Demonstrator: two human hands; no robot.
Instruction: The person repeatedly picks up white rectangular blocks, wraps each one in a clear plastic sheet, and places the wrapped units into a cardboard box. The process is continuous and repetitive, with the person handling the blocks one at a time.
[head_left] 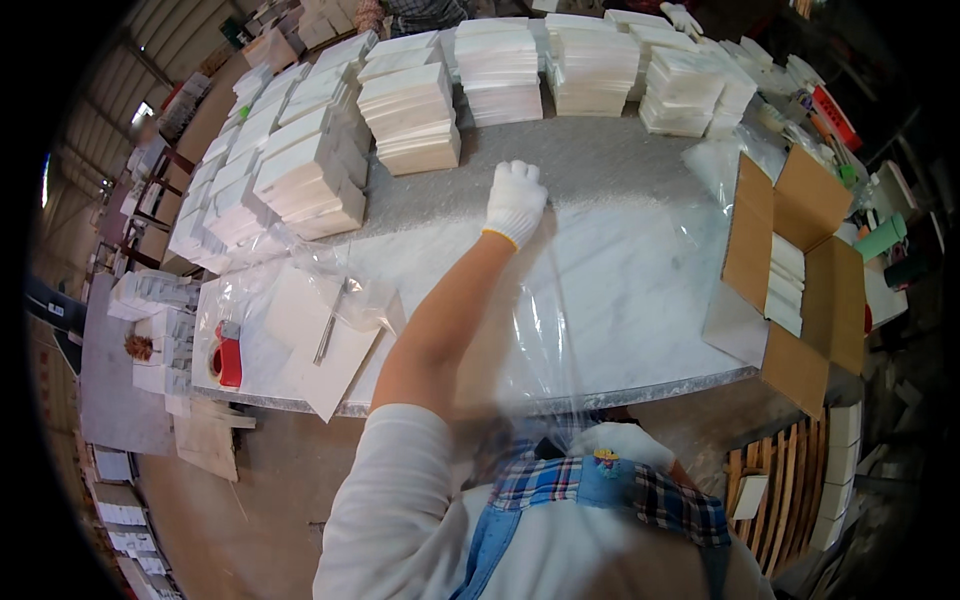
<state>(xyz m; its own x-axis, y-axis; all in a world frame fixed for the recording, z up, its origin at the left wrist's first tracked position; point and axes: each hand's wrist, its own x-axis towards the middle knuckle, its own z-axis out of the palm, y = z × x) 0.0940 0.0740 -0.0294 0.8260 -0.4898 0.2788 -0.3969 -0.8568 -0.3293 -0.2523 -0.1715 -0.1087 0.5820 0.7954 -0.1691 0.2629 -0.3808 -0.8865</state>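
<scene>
My left hand [517,203], in a white knit glove, reaches forward over the dusty slab tabletop [630,290]. Its fingers are curled closed, and clear plastic film [540,335] stretches from it back toward my body, over the table's front edge. My right hand [625,442], also gloved in white, is low against my plaid and denim apron, just past that edge. It is partly blurred and its fingers are hidden, so what it holds does not show. Beyond my left hand stand stacks of white stone tiles [410,115].
More tile stacks [310,180] line the left and far sides. At the right stands an opened cardboard box [750,210] with white tiles inside. A red tape dispenser [229,360], a cream sheet [290,310] and a thin metal tool [328,325] lie front left. A slatted pallet [790,490] is below right.
</scene>
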